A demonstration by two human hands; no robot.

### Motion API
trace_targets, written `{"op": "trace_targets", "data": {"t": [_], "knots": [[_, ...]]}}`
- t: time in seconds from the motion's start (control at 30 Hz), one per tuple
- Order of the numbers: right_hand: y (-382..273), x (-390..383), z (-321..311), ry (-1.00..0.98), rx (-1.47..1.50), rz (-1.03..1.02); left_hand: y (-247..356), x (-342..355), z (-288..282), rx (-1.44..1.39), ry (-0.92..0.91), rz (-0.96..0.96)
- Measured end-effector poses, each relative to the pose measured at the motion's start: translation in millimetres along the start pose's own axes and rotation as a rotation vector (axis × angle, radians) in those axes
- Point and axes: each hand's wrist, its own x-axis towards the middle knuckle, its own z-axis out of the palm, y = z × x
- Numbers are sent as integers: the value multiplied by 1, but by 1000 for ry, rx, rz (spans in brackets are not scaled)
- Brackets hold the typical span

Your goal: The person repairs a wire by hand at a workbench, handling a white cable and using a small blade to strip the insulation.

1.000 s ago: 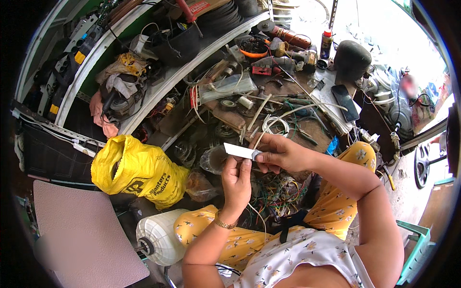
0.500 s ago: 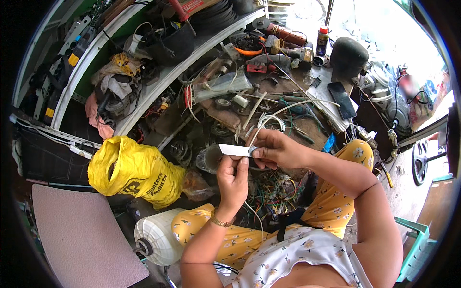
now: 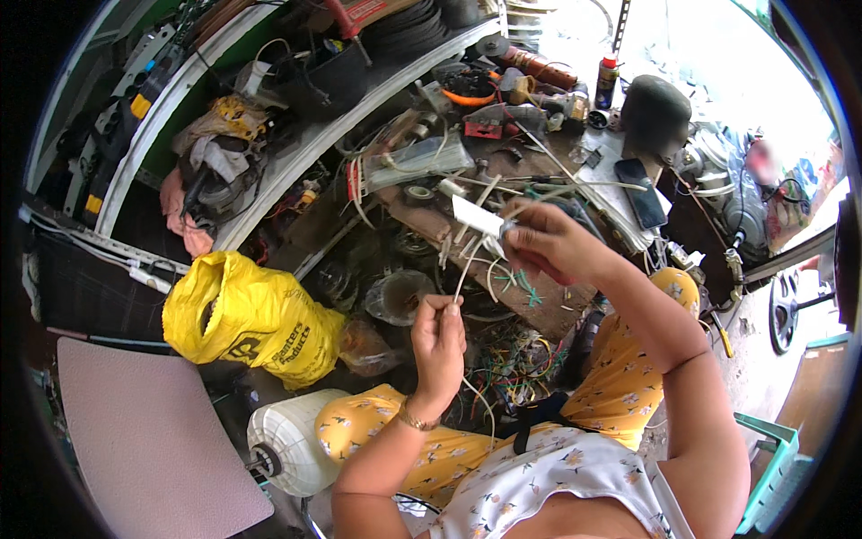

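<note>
My left hand [image 3: 437,346] pinches a thin white cable [image 3: 466,267] between thumb and fingertips. Below that hand the cable hangs down toward my lap, and above it the cable runs up toward my right hand [image 3: 552,241]. Closed in the right hand is a flat white strip with a slanted end [image 3: 475,216], blade-like in shape; its other end is hidden by the fingers. Both hands are apart, the right one higher and farther away. Beneath the right hand, short green wire pieces [image 3: 525,289] lie on a round brown board [image 3: 558,314].
A yellow sack [image 3: 260,314] stands at left beside a pinkish padded seat [image 3: 162,440]. Tangled coloured wires [image 3: 516,368] lie below my hands. Farther off are a phone [image 3: 641,193], a red-capped can [image 3: 605,81] and a cluttered metal shelf [image 3: 359,112].
My right hand has moved up and away from the left with the white strip. The left hand has stayed nearly in place, and the cable in its fingers now shows.
</note>
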Motion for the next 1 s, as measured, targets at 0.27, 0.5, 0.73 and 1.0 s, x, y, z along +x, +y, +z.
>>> {"op": "trace_targets", "data": {"t": [0.27, 0.5, 0.73, 1.0], "knots": [[30, -3, 37, -243, 135, 81, 10, 8, 12, -90, 6, -45], [25, -3, 35, -171, -5, 27, 7, 14, 2, -46, -23, 52], [18, -7, 39, -145, -291, -17, 4, 18, 1, 70, 79, 54], [23, -4, 39, -131, -139, 0, 4, 17, -2, 90, 63, 45]]}}
